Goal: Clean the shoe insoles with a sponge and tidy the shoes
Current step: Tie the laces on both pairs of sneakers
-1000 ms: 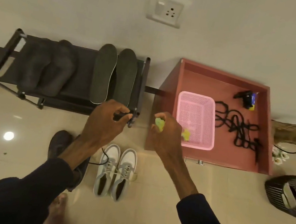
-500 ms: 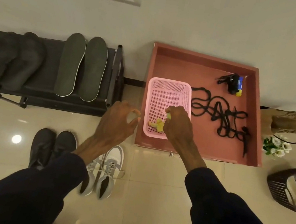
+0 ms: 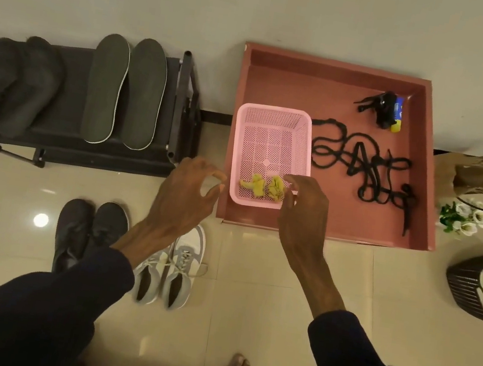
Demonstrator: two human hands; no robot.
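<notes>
Change: half a second ago the right grip (image 3: 303,211) covered the sponge pieces (image 3: 254,184) inside the pink basket (image 3: 276,111); it has since drawn back to the basket's near right corner, leaving them lying free.
Right grip: released, fingers loosely bent, holding nothing; fingertips (image 3: 289,179) are at the basket's near rim, and contact cannot be told.
Left grip (image 3: 184,193): released and empty as before, fingers loosely curled, still hovering just left of the basket, apart from its wall.
Sponge: two crumpled yellow pieces lie side by side on the basket floor, at its near end.
Insoles (image 3: 105,87): two dark ones lie side by side on the black rack (image 3: 183,105), well left of the basket.
Shoes: a white pair (image 3: 171,266) and a black pair (image 3: 85,231) stand on the floor, near-left of the basket.
Edges: the basket sits in the near left corner of the red tray (image 3: 345,69), close to its left wall; tangled black laces (image 3: 362,163) lie to its right.
Open room: bare tray floor beyond the basket; bare tiles on its near side.
</notes>
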